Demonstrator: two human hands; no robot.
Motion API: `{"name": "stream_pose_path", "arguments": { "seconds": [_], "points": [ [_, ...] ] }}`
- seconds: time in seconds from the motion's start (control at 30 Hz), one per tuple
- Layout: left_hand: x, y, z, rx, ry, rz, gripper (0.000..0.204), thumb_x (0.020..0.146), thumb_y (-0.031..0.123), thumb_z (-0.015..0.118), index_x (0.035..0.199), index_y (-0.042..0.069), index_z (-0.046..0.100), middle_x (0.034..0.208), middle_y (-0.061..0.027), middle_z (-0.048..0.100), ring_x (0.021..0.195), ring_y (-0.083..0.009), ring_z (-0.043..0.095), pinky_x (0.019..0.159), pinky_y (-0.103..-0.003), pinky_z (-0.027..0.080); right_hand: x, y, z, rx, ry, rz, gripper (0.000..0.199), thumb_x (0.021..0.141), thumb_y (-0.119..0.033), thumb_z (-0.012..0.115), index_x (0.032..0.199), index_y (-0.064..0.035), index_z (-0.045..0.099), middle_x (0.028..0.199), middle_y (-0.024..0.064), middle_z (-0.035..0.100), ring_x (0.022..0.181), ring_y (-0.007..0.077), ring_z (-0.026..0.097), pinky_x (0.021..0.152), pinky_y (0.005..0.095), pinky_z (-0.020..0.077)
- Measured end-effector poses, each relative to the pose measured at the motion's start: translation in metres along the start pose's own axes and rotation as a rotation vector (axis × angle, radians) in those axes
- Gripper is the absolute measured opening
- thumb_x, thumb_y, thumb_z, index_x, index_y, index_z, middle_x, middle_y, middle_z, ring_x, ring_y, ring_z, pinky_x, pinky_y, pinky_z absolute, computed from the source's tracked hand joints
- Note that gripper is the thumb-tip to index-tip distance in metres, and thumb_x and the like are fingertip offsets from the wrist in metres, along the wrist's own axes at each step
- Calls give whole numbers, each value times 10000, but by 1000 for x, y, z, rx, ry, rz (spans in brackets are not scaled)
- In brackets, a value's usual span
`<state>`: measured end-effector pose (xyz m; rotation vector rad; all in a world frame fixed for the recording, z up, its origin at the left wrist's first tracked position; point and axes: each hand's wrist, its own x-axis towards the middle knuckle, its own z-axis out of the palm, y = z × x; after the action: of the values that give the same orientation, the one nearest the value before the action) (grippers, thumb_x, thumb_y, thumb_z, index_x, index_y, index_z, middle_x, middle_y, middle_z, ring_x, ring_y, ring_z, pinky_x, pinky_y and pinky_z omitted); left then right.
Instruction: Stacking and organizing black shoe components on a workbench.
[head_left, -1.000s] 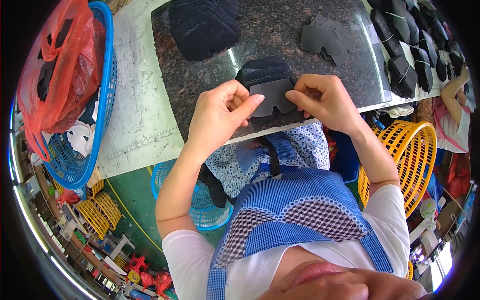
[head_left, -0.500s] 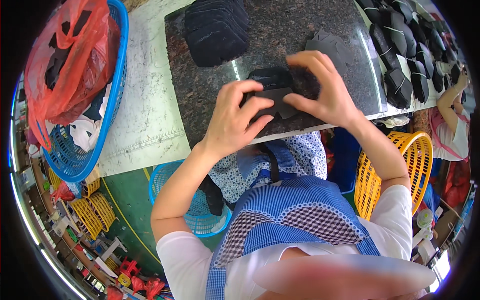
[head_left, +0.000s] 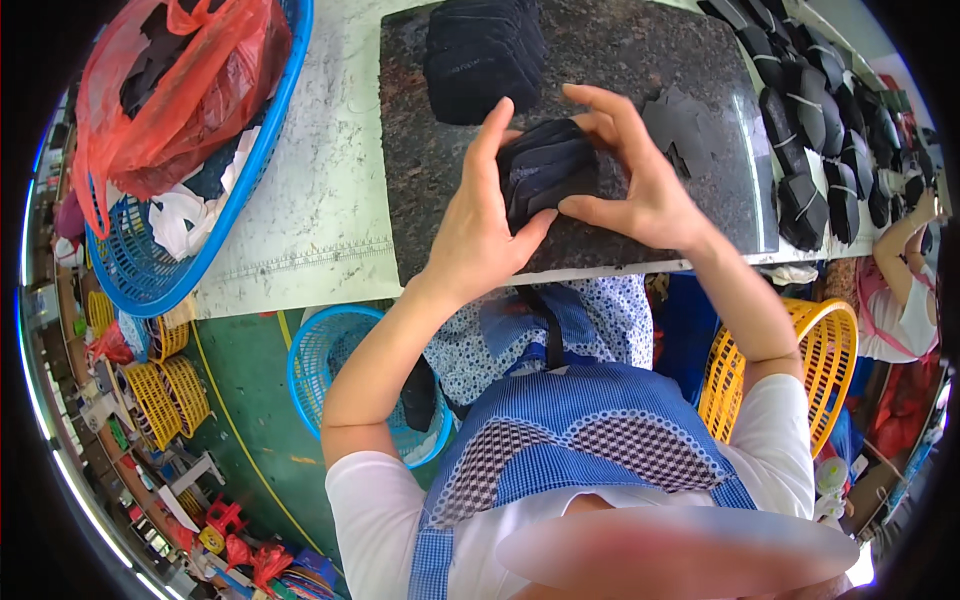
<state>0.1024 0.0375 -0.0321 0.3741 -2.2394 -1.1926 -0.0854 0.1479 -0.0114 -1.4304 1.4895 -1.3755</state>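
A small fanned stack of black cut pieces (head_left: 548,172), seemingly fabric, sits on the dark speckled stone slab (head_left: 440,200) between my hands. My left hand (head_left: 485,215) cups its left side, with the index finger stretched up along the edge and the thumb at the near edge. On the other side, my right hand (head_left: 645,185) curves round the stack, thumb at the near right corner and fingers at the far right edge. Some right fingertips are hidden behind the pieces. Beyond lies a taller fanned stack of black pieces (head_left: 483,65).
Loose grey pieces (head_left: 685,130) lie right of my hands. Bundles of tied dark pieces (head_left: 805,205) line the table's right end. A blue basket (head_left: 165,300) with a red plastic bag (head_left: 190,110) stands at left. Below are a light-blue basket (head_left: 305,375) and a yellow basket (head_left: 830,370). Another person (head_left: 900,280) is at far right.
The flat grey piece that was between my fingers no longer shows. My hands have moved from that piece to either side of the black stack. The view has shifted slightly.
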Motion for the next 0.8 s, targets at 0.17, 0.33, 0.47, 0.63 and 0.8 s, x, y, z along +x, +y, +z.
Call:
{"name": "stream_pose_path", "arguments": {
  "seconds": [0.17,0.33,0.47,0.63,0.8],
  "points": [
    [-19,-10,17,143,96,161,1002,734,-9,785,1567,-13,229,1381,-273,462,1257,-448,464,1081,-493,396,12,13,61,-81,345,35,417,882,-227,718,1220,-14,596,1071,154,665,1011,228,625,927,358,492],
    [-65,26,8,-4,335,-20,1055,719,64,807,1567,-26,186,1273,-301,564,1025,-441,641,816,-470,561,19,-23,75,-477,15,-235,194,865,-161,711,770,-13,629,680,96,599,584,232,570,550,365,436],
    [-133,41,-18,-92,139,-554,816,780,244,803,1430,-50,407,967,-266,695,901,-452,688,773,-471,570,23,-28,142,-389,-397,-534,226,817,-203,764,754,-34,628,672,115,589,590,323,589,562,391,455],
    [-245,31,-20,-141,718,-729,528,776,222,861,1168,-33,615,1012,-169,735,883,-265,731,791,-379,571,27,-46,174,-359,-618,-493,410,897,-276,741,1161,13,619,1094,190,621,993,367,627,858,408,514],
    [-433,-62,-48,-452,1597,-1098,331,841,83,804,1133,34,657,1022,-87,718,874,-188,696,711,-344,569,35,-52,160,-490,-585,-181,150,934,-40,660,1062,38,645,979,135,650,899,234,658,841,318,514]
  ]
}}
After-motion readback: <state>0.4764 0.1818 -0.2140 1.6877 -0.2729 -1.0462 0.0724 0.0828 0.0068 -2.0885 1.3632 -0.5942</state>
